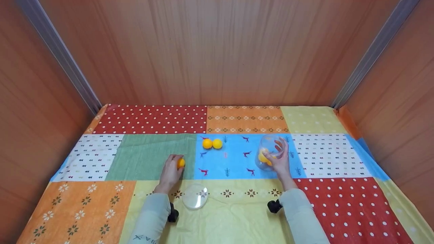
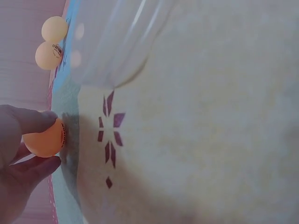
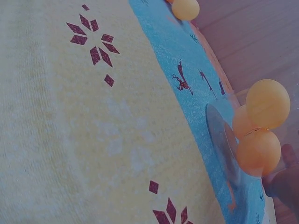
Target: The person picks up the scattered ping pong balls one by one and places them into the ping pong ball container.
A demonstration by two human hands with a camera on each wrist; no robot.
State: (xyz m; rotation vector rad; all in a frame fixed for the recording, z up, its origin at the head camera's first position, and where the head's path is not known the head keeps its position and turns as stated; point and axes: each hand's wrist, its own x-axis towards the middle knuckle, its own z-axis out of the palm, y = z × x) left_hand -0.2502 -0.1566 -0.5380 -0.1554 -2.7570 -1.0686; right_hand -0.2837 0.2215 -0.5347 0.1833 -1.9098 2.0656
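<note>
My left hand (image 1: pixel 170 172) pinches an orange ping-pong ball (image 2: pixel 46 139) between thumb and fingers, low over the green patch of the cloth. On the right, my right hand (image 1: pixel 281 163) grips a clear jar (image 1: pixel 268 139) from its right side, thumb on the near wall. Inside the jar lie three orange balls (image 3: pixel 267 103), plain in the right wrist view; the fingers partly show through the jar's wall. Two more balls, one orange (image 1: pixel 207 143) and one yellower (image 1: pixel 217 143), sit side by side on the blue patch between the hands.
A clear round lid (image 1: pixel 195 196) lies on the cloth just right of the left forearm. The patchwork tablecloth (image 1: pixel 230 217) has wrinkles near the front. Wood-grain panels (image 1: pixel 217 51) with metal corner posts (image 1: pixel 376 51) stand behind and at both sides.
</note>
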